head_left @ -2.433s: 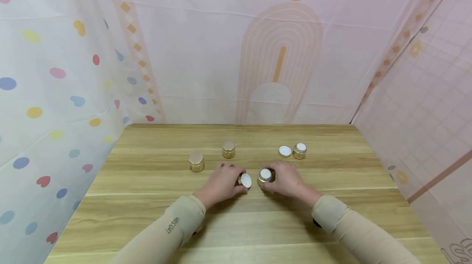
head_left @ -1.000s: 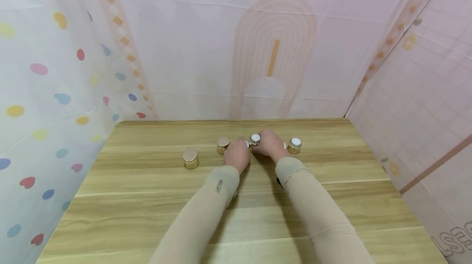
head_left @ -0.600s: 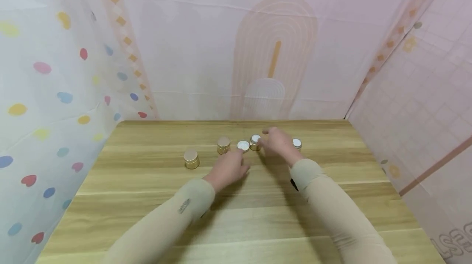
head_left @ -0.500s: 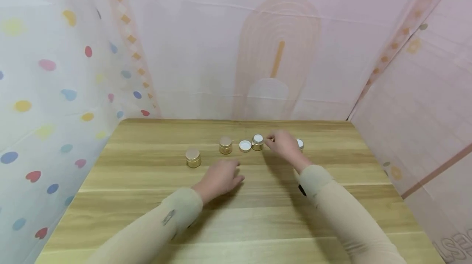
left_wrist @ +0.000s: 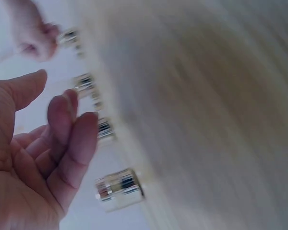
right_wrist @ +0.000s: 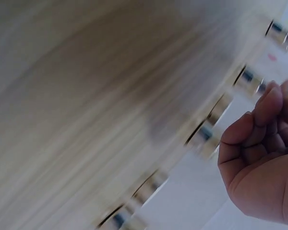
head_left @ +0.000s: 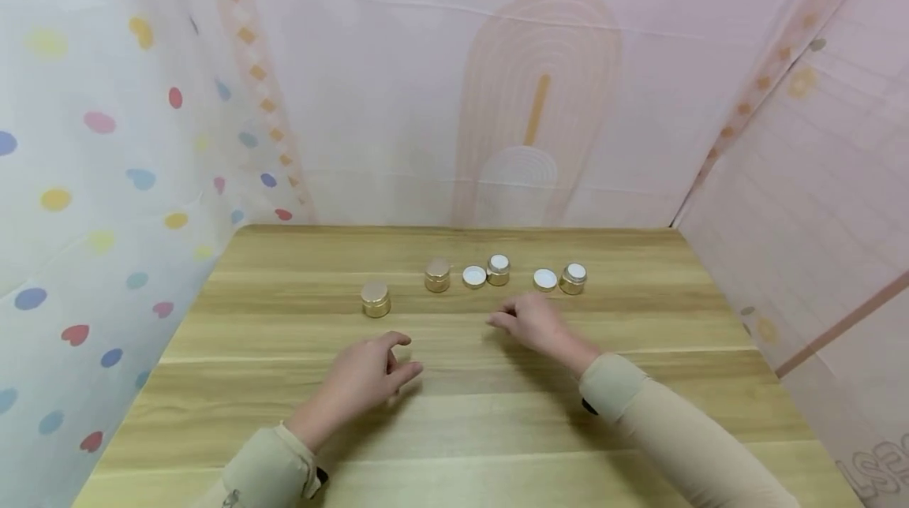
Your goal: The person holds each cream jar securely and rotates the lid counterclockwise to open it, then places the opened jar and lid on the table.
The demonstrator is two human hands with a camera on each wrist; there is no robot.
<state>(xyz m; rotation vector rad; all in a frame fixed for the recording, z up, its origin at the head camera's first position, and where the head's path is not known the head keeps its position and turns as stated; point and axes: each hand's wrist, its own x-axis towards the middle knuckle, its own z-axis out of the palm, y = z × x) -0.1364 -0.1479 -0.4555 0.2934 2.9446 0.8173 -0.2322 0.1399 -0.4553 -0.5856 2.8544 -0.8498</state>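
Note:
My left hand (head_left: pixel 358 378) hovers over the near left of the table, its fingers loosely bent around nothing. To the right, my right hand (head_left: pixel 536 324) hangs relaxed in front of the jars, also holding nothing. Two gold jars, a left one (head_left: pixel 375 300) and a second one (head_left: pixel 437 277), have their lids on. An uncapped gold jar (head_left: pixel 499 271) shows a white top, with its upturned lid (head_left: pixel 474 277) close on its left. At the right end, another uncapped jar (head_left: pixel 573 279) stands beside its upturned lid (head_left: pixel 544 280). Both wrist views are blurred.
The wooden table (head_left: pixel 454 429) extends toward me in front of the jars. A pale printed curtain (head_left: pixel 383 113) hangs behind its back edge. Patterned cloths also hang on the left (head_left: pixel 128 240) and right (head_left: pixel 802 200).
The jar and lid that my hands held earlier were set down between the second lidded jar and the right pair. Both hands have let go and drawn back toward me, the left one farther left.

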